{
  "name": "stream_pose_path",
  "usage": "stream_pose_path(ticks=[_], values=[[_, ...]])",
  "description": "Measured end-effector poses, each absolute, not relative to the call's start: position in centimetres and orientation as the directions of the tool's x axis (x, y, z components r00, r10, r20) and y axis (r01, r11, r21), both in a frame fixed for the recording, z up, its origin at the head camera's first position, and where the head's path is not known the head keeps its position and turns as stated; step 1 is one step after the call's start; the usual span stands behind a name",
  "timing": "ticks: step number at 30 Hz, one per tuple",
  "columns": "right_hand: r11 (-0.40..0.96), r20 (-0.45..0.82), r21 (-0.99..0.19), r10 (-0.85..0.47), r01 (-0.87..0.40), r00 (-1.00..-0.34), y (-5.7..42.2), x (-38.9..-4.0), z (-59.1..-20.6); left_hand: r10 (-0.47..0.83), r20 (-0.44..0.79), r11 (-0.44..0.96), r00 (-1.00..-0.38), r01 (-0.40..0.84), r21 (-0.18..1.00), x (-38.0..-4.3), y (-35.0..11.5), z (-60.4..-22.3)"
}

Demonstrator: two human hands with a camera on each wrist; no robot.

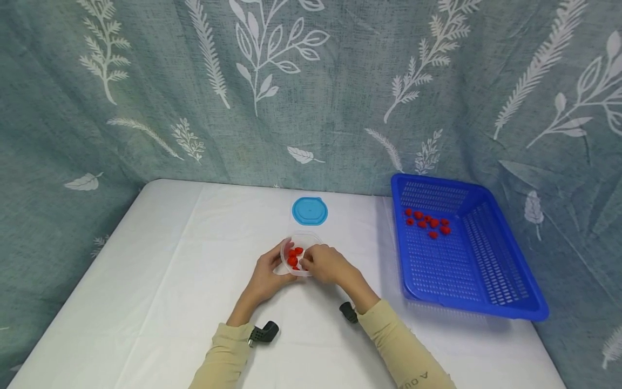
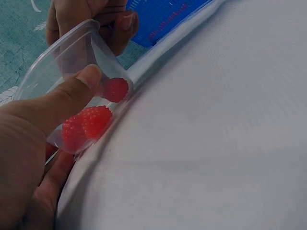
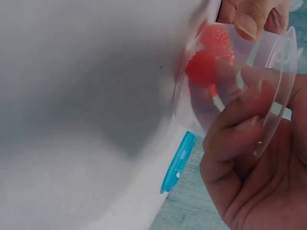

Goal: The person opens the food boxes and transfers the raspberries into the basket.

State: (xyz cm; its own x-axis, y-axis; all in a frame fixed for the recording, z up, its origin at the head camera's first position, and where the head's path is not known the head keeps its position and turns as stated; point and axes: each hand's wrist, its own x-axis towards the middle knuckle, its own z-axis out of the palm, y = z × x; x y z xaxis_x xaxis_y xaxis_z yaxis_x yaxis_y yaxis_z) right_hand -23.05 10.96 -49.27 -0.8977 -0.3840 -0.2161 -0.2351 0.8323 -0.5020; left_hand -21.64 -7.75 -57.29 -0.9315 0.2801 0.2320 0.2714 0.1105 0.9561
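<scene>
A clear plastic tub [image 1: 311,237] with several red raspberries [image 2: 97,120] inside stands on the white table. My left hand [image 1: 264,278] grips it from the left, thumb on the near side of its wall and fingers round the far side. My right hand [image 1: 328,263] reaches over the rim, its fingertips down inside the tub. In the right wrist view those fingertips pinch one raspberry [image 3: 200,69] low in the tub, seen through the clear wall. More raspberries [image 3: 216,40] lie beside it.
A round blue lid [image 1: 310,211] lies on the table [image 1: 146,270] behind the tub. At the right stands a blue plastic basket [image 1: 466,281] with several raspberries [image 1: 434,222] toward its far left. A patterned green cloth [image 1: 340,108] hangs behind the table.
</scene>
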Motion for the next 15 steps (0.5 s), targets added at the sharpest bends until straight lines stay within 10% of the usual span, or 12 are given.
stream_pose_path(ticks=[15], values=[[0.766, -0.332, -0.639, -0.358, -0.071, -0.873, 10.94, -23.49, -48.72, 0.267, 0.226, 0.123, -0.937, 0.265, 0.956, -21.14, -7.33, -56.42]])
